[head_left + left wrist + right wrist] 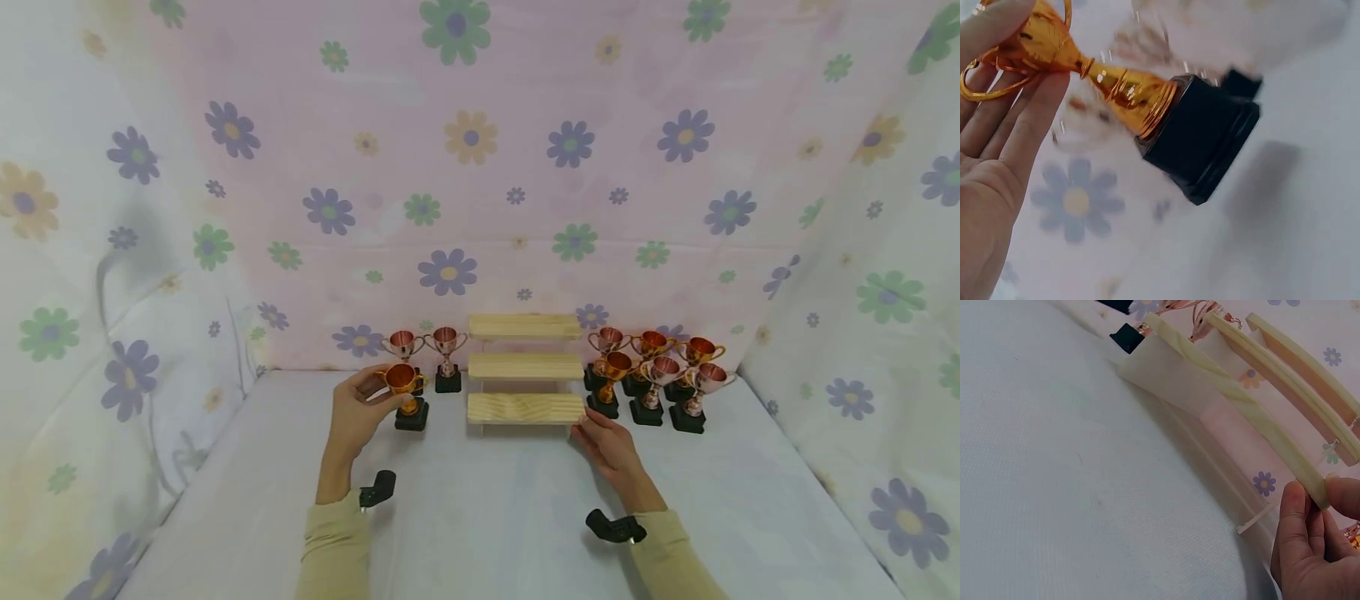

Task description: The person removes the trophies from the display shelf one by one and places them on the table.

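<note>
Bright, soft, even light; faint shadows; left wrist view motion-blurred; head view edges curved

In the left wrist view the left hand (pixel 994 150) is cut off by the left edge, and the gold trophy (pixel 1116 87) it holds loses its cup rim past the top edge; the ground beyond its black base is blurred. In the right wrist view the right hand (pixel 1313 544) is cut by the bottom edge, and the wooden step stand (pixel 1254 412) runs out past the fingertips.
</note>
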